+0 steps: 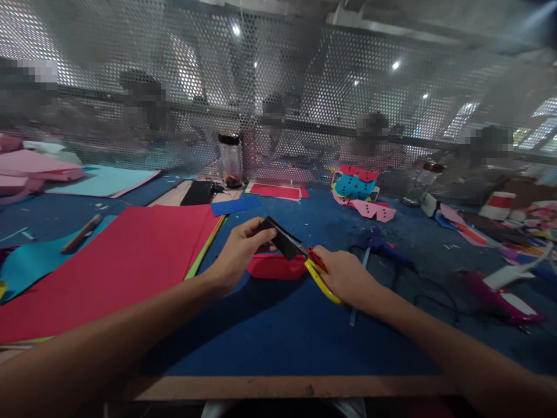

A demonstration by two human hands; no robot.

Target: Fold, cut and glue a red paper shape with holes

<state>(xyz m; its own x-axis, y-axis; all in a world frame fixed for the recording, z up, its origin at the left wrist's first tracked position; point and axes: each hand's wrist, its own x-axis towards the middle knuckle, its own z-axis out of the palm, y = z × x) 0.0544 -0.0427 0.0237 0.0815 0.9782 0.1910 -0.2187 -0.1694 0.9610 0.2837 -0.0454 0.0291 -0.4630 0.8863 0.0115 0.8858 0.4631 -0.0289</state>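
Note:
My left hand [244,247] pinches a small piece of black paper [282,239] above the table, thumb on its near face. In my right hand [346,273] is a pair of scissors [321,281] with yellow and red handles. Their blades meet the black paper at its lower right edge; how far they are parted I cannot make out. A folded red paper piece [276,267] lies just below the black paper, its upper part partly hidden. Right of my right hand rests a blue glue gun [383,247], with a clear glue stick [360,290] near it.
Large red sheets [126,255] lie at left, beside a teal sheet [26,261] with a cutter on it. A jar [230,159], a phone [198,193] and dotted paper pieces [355,184] stand or lie toward the perforated metal screen [300,81]. Paper scraps and a magenta tool [500,296] are right.

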